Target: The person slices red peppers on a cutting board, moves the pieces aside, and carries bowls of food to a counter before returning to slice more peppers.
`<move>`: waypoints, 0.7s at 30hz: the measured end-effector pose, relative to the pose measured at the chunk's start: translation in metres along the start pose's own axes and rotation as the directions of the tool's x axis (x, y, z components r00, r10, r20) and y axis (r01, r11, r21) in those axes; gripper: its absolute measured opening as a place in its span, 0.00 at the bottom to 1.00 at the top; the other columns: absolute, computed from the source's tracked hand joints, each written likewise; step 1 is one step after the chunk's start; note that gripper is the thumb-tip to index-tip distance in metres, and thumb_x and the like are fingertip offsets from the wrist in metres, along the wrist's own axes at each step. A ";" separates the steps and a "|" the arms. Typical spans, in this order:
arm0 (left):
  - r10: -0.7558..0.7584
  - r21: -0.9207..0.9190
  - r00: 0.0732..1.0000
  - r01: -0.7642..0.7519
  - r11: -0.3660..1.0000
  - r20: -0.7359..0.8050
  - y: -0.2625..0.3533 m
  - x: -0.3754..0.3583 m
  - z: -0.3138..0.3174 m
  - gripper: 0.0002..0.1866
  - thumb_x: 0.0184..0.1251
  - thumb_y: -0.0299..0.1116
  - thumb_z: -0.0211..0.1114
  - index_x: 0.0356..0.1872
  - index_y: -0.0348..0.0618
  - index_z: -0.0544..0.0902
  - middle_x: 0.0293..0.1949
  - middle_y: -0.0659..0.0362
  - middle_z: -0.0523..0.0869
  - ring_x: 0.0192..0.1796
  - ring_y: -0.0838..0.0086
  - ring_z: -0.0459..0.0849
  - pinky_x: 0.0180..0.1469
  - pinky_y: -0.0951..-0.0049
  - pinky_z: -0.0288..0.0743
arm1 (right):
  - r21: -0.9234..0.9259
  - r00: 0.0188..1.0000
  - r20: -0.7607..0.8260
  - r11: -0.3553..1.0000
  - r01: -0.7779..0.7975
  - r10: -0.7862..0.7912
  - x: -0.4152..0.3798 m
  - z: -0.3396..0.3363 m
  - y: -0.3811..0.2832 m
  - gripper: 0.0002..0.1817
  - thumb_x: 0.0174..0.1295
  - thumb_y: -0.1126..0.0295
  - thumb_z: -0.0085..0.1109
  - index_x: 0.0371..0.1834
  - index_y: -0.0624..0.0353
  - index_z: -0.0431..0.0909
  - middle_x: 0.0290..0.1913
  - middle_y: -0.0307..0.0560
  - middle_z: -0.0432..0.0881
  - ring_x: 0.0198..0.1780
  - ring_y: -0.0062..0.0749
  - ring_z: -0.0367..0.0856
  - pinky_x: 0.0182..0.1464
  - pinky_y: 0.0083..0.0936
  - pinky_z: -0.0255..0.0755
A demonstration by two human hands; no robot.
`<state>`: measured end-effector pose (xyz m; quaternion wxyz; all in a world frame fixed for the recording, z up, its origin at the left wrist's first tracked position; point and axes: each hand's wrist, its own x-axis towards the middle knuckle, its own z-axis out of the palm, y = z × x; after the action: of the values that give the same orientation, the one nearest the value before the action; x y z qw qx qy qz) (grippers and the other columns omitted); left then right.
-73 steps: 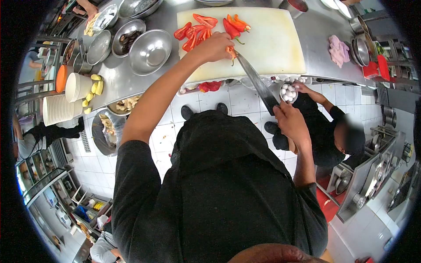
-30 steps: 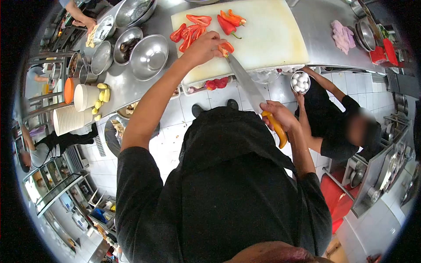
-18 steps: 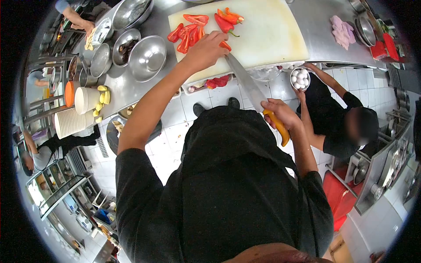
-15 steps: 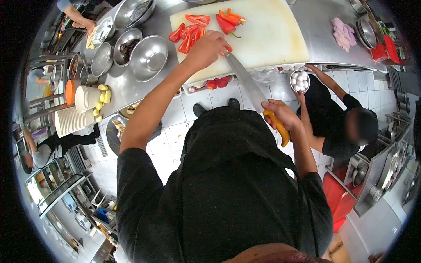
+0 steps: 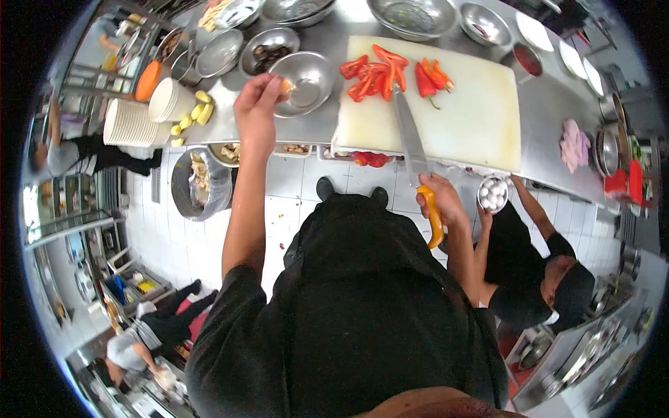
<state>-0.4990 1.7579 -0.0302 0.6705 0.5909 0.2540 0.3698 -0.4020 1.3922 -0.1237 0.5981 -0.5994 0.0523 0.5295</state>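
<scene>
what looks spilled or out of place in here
Small reddish scraps lie on the white tiled floor, probably fallen food, which looks untidy underfoot. A crumpled pink cloth sits loose on the silver metal counter. I see nothing broken.

The desk (image 5: 541,124) is smooth metal with a soft, brushed sheen. Near its far edge, the bowl (image 5: 311,78) is metal too, polished and glossy inside. The board (image 5: 475,126) along the near edge looks like matt plastic, smooth and faintly stained. The knife (image 5: 409,137) has a satin metal blade and a smooth, slightly glossy handle that looks plastic. Toward the desk's right end, the rag (image 5: 575,145) is soft, matt, crumpled cloth. The peppers (image 5: 426,81) have glossy, smooth skins. The apron (image 5: 376,313) is matt cloth.
</scene>
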 end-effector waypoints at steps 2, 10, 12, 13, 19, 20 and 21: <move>-0.053 -0.051 0.991 0.047 0.998 -0.122 -0.003 -0.009 -0.045 0.09 0.72 0.29 0.67 0.47 0.35 0.82 0.40 0.60 0.86 0.41 0.77 0.83 0.44 0.74 0.79 | -0.012 0.998 -0.056 1.000 0.007 -0.008 0.013 -0.001 -0.006 0.16 0.71 0.55 0.58 0.44 0.57 0.73 0.21 0.43 0.77 0.14 0.27 0.72 0.15 0.25 0.66; -0.121 -0.045 0.772 0.119 0.992 -0.623 -0.040 -0.043 -0.251 0.07 0.72 0.31 0.66 0.44 0.39 0.83 0.36 0.61 0.85 0.35 0.75 0.83 0.40 0.74 0.78 | -0.243 0.994 -0.080 0.969 0.050 -0.071 0.020 0.007 -0.050 0.12 0.73 0.59 0.55 0.39 0.55 0.75 0.20 0.42 0.75 0.14 0.25 0.70 0.15 0.23 0.65; -0.013 0.010 0.660 0.031 0.999 -0.751 -0.037 -0.042 -0.294 0.08 0.67 0.31 0.70 0.38 0.36 0.85 0.30 0.60 0.85 0.32 0.77 0.81 0.38 0.77 0.75 | -0.265 0.992 -0.096 0.963 0.050 -0.078 0.008 0.016 -0.061 0.11 0.73 0.60 0.54 0.39 0.56 0.76 0.20 0.41 0.75 0.14 0.25 0.69 0.15 0.23 0.64; 0.163 0.285 0.675 0.073 0.956 -0.720 -0.041 -0.041 -0.327 0.11 0.66 0.34 0.71 0.38 0.35 0.85 0.31 0.59 0.86 0.33 0.75 0.82 0.38 0.77 0.75 | -0.293 0.994 -0.071 0.954 0.058 -0.082 0.008 0.021 -0.063 0.11 0.73 0.60 0.54 0.39 0.56 0.76 0.20 0.41 0.74 0.14 0.24 0.69 0.15 0.23 0.64; 0.524 0.798 0.608 0.374 0.473 -0.596 -0.010 -0.027 -0.334 0.29 0.63 0.43 0.74 0.52 0.22 0.82 0.49 0.43 0.85 0.48 0.56 0.85 0.55 0.63 0.77 | -0.380 0.974 -0.191 0.924 0.042 -0.122 -0.035 0.036 -0.069 0.13 0.73 0.60 0.55 0.36 0.59 0.76 0.19 0.42 0.73 0.15 0.24 0.69 0.17 0.22 0.62; 0.660 0.945 0.676 0.253 0.209 -0.327 -0.009 -0.021 -0.323 0.28 0.65 0.42 0.73 0.54 0.24 0.81 0.51 0.41 0.84 0.52 0.54 0.84 0.55 0.63 0.78 | -0.396 0.973 -0.190 0.917 0.043 -0.128 -0.045 0.037 -0.068 0.13 0.73 0.60 0.55 0.36 0.59 0.76 0.19 0.42 0.73 0.16 0.24 0.69 0.18 0.22 0.62; 0.653 0.953 0.700 0.138 0.271 -0.287 -0.003 -0.017 -0.284 0.24 0.67 0.39 0.71 0.55 0.28 0.82 0.51 0.41 0.83 0.52 0.55 0.84 0.53 0.64 0.79 | -0.383 0.965 -0.238 0.924 0.010 -0.109 -0.052 0.037 -0.067 0.14 0.73 0.60 0.55 0.35 0.59 0.77 0.20 0.42 0.74 0.16 0.23 0.69 0.18 0.22 0.62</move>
<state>-0.7295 1.9160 -0.0839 -0.0116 0.7304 0.5202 0.4424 -0.3993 1.4099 -0.0323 0.4755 -0.7678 0.0073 0.4293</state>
